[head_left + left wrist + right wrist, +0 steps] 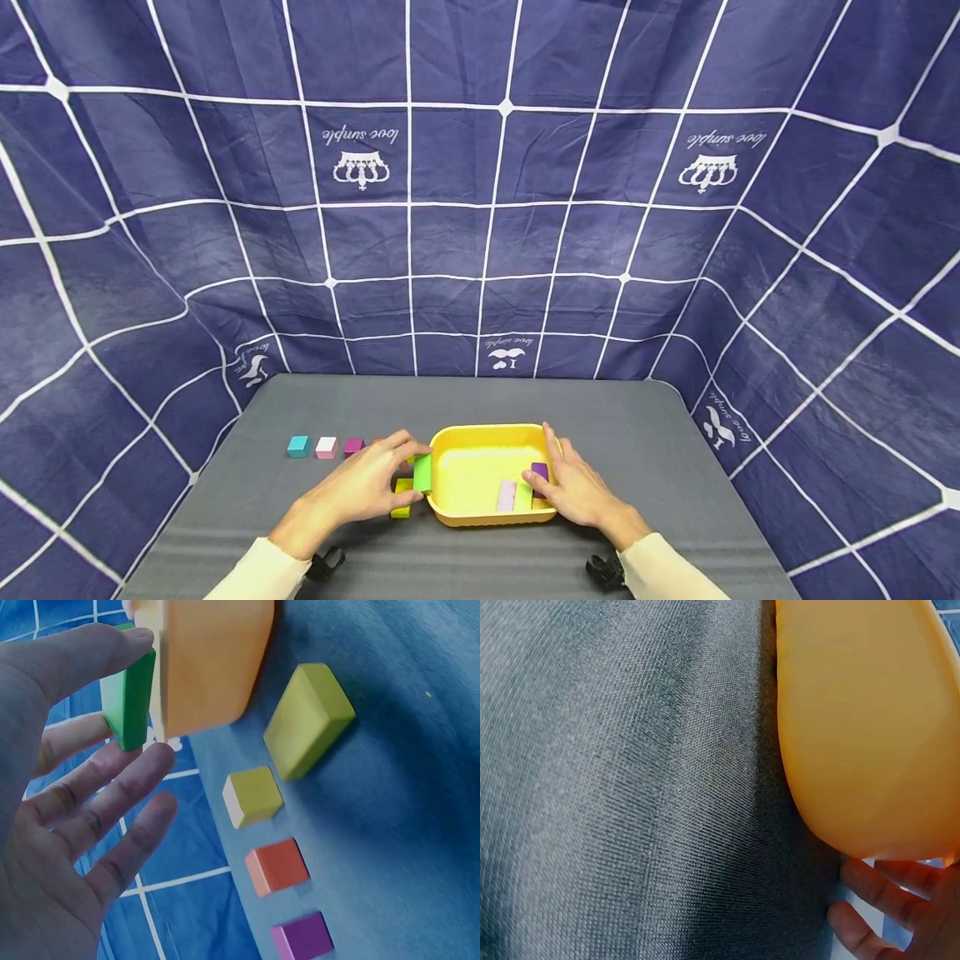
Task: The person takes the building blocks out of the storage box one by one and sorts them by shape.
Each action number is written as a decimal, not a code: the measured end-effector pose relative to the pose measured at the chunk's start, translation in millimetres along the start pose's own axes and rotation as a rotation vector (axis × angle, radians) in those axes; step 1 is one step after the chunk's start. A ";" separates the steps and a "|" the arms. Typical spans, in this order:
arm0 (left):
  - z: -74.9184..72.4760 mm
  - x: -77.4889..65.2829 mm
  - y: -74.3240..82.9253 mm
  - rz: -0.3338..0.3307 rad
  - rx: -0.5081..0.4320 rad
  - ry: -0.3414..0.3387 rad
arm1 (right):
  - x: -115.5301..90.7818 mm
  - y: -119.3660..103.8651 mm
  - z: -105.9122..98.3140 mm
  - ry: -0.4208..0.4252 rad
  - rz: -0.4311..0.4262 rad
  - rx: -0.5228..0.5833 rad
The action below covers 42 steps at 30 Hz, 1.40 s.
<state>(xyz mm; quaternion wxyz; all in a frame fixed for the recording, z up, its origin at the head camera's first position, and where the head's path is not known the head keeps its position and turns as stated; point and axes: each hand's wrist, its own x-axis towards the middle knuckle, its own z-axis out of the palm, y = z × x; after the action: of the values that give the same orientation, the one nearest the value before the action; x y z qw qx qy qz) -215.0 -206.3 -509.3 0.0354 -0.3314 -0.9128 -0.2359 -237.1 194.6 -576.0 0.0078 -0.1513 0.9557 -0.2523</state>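
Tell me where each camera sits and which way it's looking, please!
Head: worn on the head, facing forward and down at the yellow tray and blue backdrop; the left hand, right hand and pale sleeves show.
Left wrist: worn on that wrist, facing the pinched green block and an orange block; the left thumb and fingers show.
Right wrist: worn on that wrist, facing the gray table and the tray's outside; right fingers show, lower right.
Shared: head and left wrist both see the green block; all three see the tray.

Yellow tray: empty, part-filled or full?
Part-filled: a lilac block, lime block and purple block sit inside the yellow tray near the right hand; its left end is bare.
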 end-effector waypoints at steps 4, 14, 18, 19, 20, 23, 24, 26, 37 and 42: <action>-1.7 -7.4 -5.6 -0.016 0.009 0.007 | 0.0 -0.1 0.1 0.000 0.007 0.003; -5.5 -23.9 -24.9 -0.062 0.042 0.017 | 0.6 2.1 1.7 0.014 -0.002 0.006; -6.8 -31.0 -31.5 -0.093 0.040 0.007 | -0.3 3.2 2.9 0.018 -0.009 0.005; -6.8 -32.8 -33.0 -0.103 0.042 0.005 | -0.6 3.3 2.9 0.017 -0.007 0.006; -6.8 -34.4 -34.5 -0.111 0.043 0.004 | -0.6 3.2 2.5 0.019 -0.007 0.009; -6.1 -38.9 -38.7 -0.130 0.050 0.004 | -0.5 2.6 1.4 0.019 -0.004 0.018; -5.6 -40.3 -39.8 -0.136 0.056 0.005 | -0.5 2.5 1.6 0.016 -0.002 0.020; -4.8 -43.3 -41.7 -0.145 0.065 0.006 | -0.2 2.2 1.6 0.013 -0.002 0.022; 3.3 -52.3 -54.3 -0.170 0.079 -0.047 | 0.2 2.5 0.9 0.008 -0.001 0.024; 6.8 -53.1 -61.5 -0.151 0.072 -0.068 | 0.8 3.3 0.9 0.009 -0.001 0.024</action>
<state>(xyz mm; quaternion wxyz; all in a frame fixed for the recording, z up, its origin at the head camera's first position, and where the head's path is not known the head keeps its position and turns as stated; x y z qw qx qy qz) -211.3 -275.7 -552.1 -0.0016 -0.2677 -0.9438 -0.1938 -238.8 196.7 -578.4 0.0054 -0.1506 0.9526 -0.2643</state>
